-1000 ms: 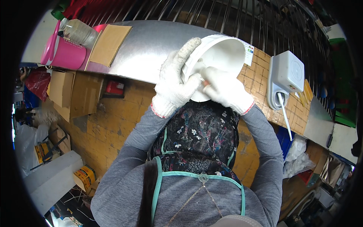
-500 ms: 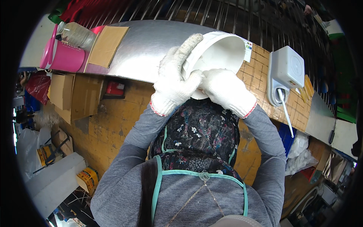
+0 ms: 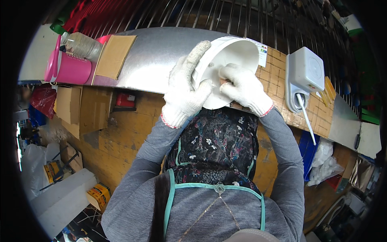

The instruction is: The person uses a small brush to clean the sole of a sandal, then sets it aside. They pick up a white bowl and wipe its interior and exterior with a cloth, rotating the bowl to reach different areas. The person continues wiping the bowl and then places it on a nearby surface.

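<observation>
Container (image 3: 213,72), white, round-mouthed, hollow: one, held tilted at the near edge of the tabletop (image 3: 157,52), about midway along, its lower rim reaching past that edge in front of the dark floral apron (image 3: 217,139). Whether it rests on the surface cannot be told.

Left hand (image 3: 183,86), in white knitted glove with red-trimmed cuff: clamped on the container's left side, fingers along the outer wall, thumb at the rim; container directly to the hand's right.

Right hand (image 3: 242,88), matching glove: at the container's open mouth, fingers curled in front of the inner wall. A small reddish-brown spot shows between thumb and fingers; whether they are closed on anything cannot be told.

Tabletop, left end: pink bucket (image 3: 74,68), lying on its side or tilted, cannot tell which; clear bottle (image 3: 82,45), just beyond it; flat brown cardboard piece (image 3: 116,56), to the right of both.

Tabletop, toward right end: brown grid-patterned sheet (image 3: 274,76), right of the container; white appliance (image 3: 305,68), on the sheet; white stick (image 3: 308,123), slender, reaching from the appliance's near side toward the near edge.
</observation>
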